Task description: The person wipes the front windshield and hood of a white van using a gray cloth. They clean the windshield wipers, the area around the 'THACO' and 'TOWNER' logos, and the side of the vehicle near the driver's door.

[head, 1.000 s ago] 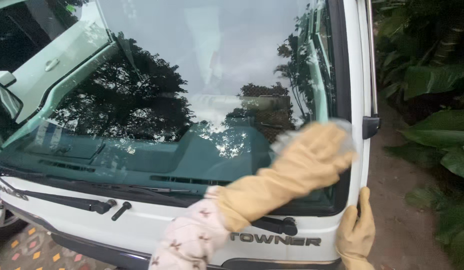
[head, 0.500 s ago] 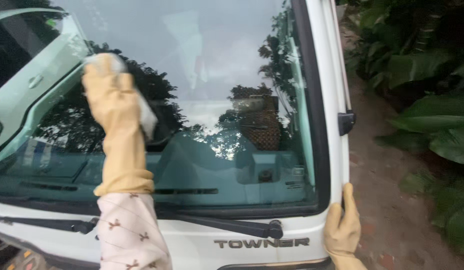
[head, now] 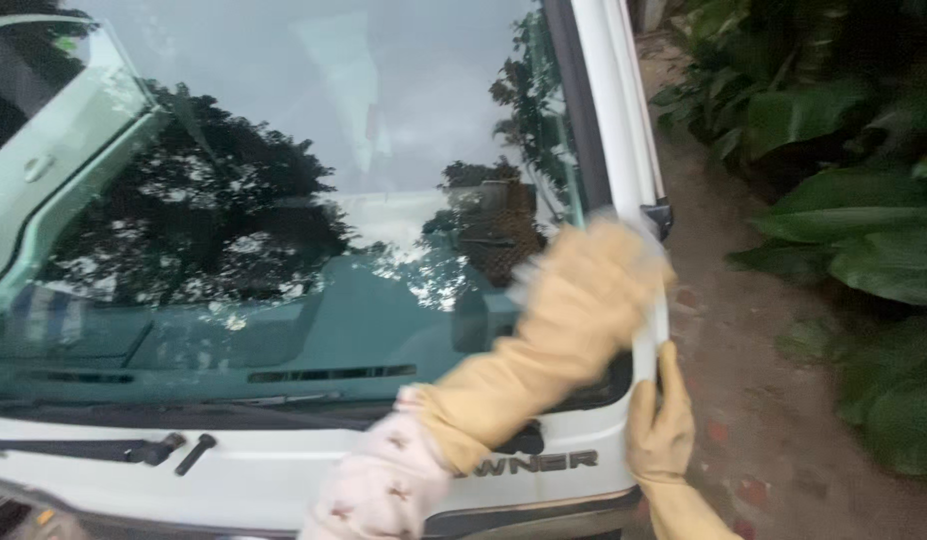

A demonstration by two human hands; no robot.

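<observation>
Head view: left hand [head: 594,290], in a long yellow rubber glove and motion-blurred, lies flat on the windscreen [head: 314,200] at centre right of the frame, by the pillar [head: 624,130]; a whitish cloth edge seems to show beneath it, grip unclear. Right hand [head: 660,420] closes on the van's front corner [head: 646,345], likely for bracing. Wiper [head: 94,448] lies lower left. Open glass spreads leftward; plants [head: 844,190] crowd the right.

Left hand [head: 589,290] motion-blurred; whatever it grips unclear.
</observation>
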